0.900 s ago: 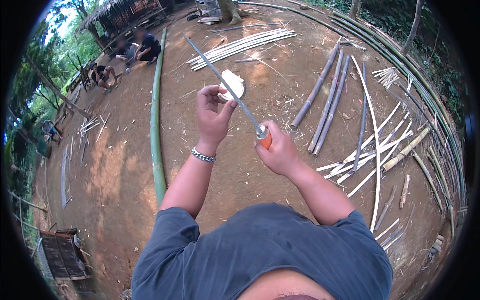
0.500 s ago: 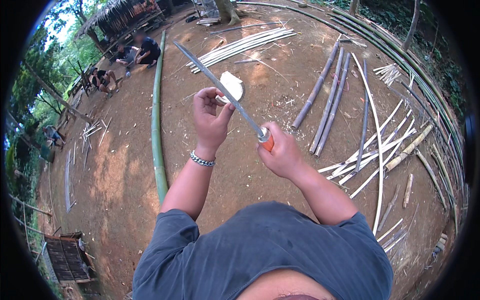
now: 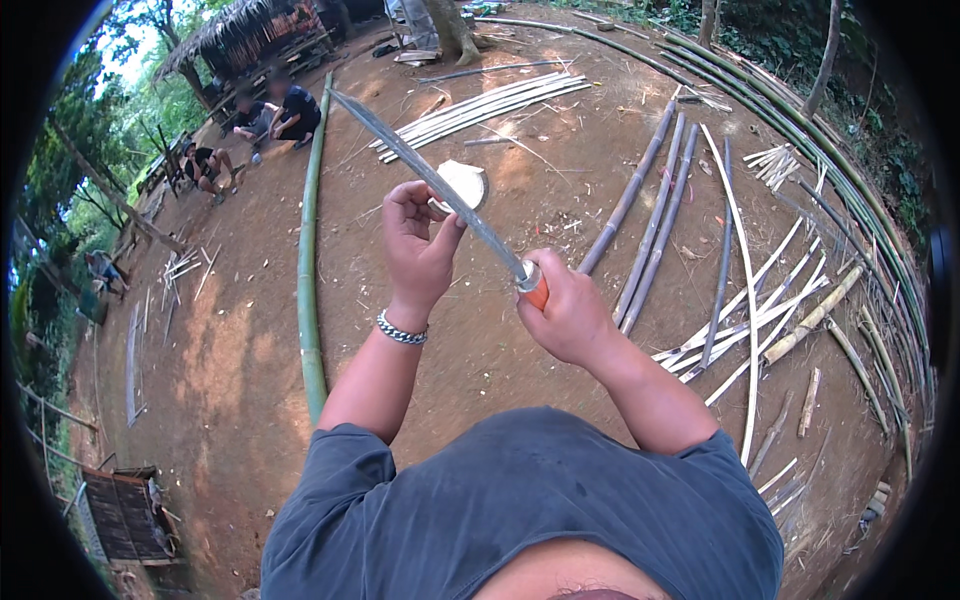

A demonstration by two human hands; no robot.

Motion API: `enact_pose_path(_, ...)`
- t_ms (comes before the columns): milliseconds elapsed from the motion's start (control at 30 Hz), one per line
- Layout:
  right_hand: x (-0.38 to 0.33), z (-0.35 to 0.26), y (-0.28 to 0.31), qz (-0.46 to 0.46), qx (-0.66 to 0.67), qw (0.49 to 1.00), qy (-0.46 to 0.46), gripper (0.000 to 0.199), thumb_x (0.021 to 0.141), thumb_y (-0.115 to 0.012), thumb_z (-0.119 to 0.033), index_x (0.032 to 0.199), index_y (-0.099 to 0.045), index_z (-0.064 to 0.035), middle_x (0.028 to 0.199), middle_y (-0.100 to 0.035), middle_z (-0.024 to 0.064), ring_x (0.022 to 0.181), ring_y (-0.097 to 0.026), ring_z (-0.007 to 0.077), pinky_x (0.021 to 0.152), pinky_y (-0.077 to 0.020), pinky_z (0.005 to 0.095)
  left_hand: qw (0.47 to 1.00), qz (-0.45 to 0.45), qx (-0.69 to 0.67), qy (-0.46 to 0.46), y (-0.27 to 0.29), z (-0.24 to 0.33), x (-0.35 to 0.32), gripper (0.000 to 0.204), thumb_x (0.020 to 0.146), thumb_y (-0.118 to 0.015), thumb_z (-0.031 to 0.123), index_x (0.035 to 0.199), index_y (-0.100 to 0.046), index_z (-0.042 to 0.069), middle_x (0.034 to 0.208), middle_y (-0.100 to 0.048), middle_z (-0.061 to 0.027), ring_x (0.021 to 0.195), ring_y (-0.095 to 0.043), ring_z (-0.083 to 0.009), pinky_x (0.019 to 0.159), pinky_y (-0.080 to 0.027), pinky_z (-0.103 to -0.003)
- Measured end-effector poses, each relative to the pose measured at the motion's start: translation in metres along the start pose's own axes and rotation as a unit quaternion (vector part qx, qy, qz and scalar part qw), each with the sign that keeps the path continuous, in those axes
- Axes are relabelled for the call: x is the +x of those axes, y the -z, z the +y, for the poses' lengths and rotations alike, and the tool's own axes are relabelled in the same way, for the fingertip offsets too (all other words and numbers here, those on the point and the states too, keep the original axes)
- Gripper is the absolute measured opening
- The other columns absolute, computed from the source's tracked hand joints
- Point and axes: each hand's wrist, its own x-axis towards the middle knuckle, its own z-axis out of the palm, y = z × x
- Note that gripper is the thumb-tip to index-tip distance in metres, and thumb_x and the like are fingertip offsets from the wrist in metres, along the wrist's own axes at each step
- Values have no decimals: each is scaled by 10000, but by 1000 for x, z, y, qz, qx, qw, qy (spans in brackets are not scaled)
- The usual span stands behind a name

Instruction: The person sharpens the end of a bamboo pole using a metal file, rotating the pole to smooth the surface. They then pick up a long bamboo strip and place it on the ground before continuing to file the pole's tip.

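My right hand (image 3: 570, 310) is wrapped round the orange handle of a machete (image 3: 408, 150). The long grey blade slants up and to the left, past the fingers of my left hand (image 3: 420, 240). Between its thumb and fingers, my left hand pinches a pale, rounded piece (image 3: 464, 184), cream-coloured with a darker rim. The blade crosses in front of this piece and partly hides it, and its exact kind is unclear. A chain bracelet (image 3: 402, 330) circles my left wrist.
A long green bamboo pole (image 3: 308, 260) lies on the dirt to the left. Pale split strips (image 3: 480, 112) lie ahead. Dark poles (image 3: 630, 185) and crossed strips (image 3: 740, 310) lie to the right. Several people (image 3: 295, 112) sit far left near a thatched hut (image 3: 240, 38).
The blade has shifted slightly left and down across the pale piece, which also sits a little lower. Both hands keep their grips. The view has moved slightly.
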Motion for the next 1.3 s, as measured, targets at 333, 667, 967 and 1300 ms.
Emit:
enact_pose_path(333, 15, 14, 18, -11, 76, 997, -28, 307, 873, -706, -158, 1118, -552, -54, 859, -690, 226, 859, -681, 457, 722, -539, 483, 997, -23, 54, -43, -22, -2, 12, 528, 909, -739, 32, 1335, -428, 34, 1192, -570, -79, 999, -605, -116, 827, -529, -228)
enact_pose_path(667, 77, 17, 39, 12, 81, 996, -33, 298, 836, -680, -130, 1101, -577, -42, 894, -677, 222, 898, -671, 439, 774, -530, 444, 995, -44, -21, -90, -33, -10, 79, 482, 976, -672, 111, 1366, -401, 31, 1310, -568, -129, 979, -564, -104, 832, -478, -237)
enact_pose_path(967, 138, 3, 44, 66, 39, 997, -3, 294, 838, -683, -134, 1096, -580, -36, 880, -676, 213, 874, -680, 422, 762, -532, 433, 997, 11, 43, -63, -41, -1, 139, 390, 868, -817, 125, 1174, -597, 23, 1016, -647, -25, 849, -603, -78, 768, -519, -242)
enact_pose_path(1300, 123, -16, 28, 19, 75, 997, -4, 314, 849, -726, -144, 1106, -584, -32, 884, -651, 127, 829, -670, 261, 773, -513, 379, 995, 27, 55, -81, -16, -3, 132, 303, 829, -833, 109, 1030, -618, 35, 925, -597, 28, 764, -510, -42, 688, -438, -214)
